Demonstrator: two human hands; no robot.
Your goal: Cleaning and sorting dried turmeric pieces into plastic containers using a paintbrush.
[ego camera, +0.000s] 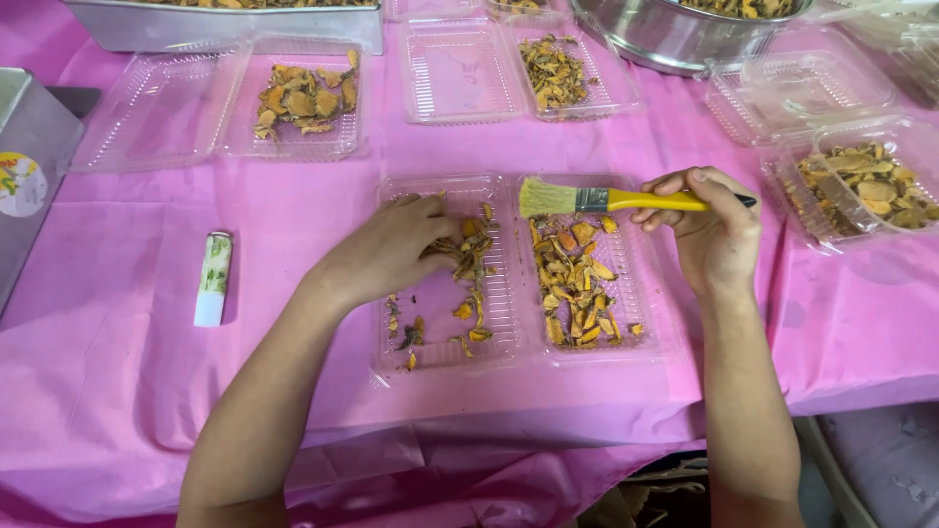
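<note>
Pink cloth covers the worktop [293,215], and near its front edge, about midway along, lies an opened clear plastic clamshell box [523,357], its two halves side by side. The left hand [391,249] rests palm down in the left half, fingers curled closed over a small heap of dried yellow-orange slices [471,256], with a few more bits scattered toward the front edge. The right hand [714,230] is closed around the yellow handle of a flat paintbrush [606,199], held level, with its pale bristles over the back rim of the right half. Below the bristles that half holds a thicker layer of dried slices [577,284].

Toward the left edge, well apart from the left hand, lies a small white-and-green tube [213,279], and a metal box [29,156] stands at the left edge itself. Farther back, more open clear boxes sit in a row: one with slices [303,98] left of centre, another with slices [553,73] near the middle. A metal tray [225,24] and a round steel bowl [675,34] stand along the back edge. Near the right edge is a deeper clear container [861,181] filled with slices.
</note>
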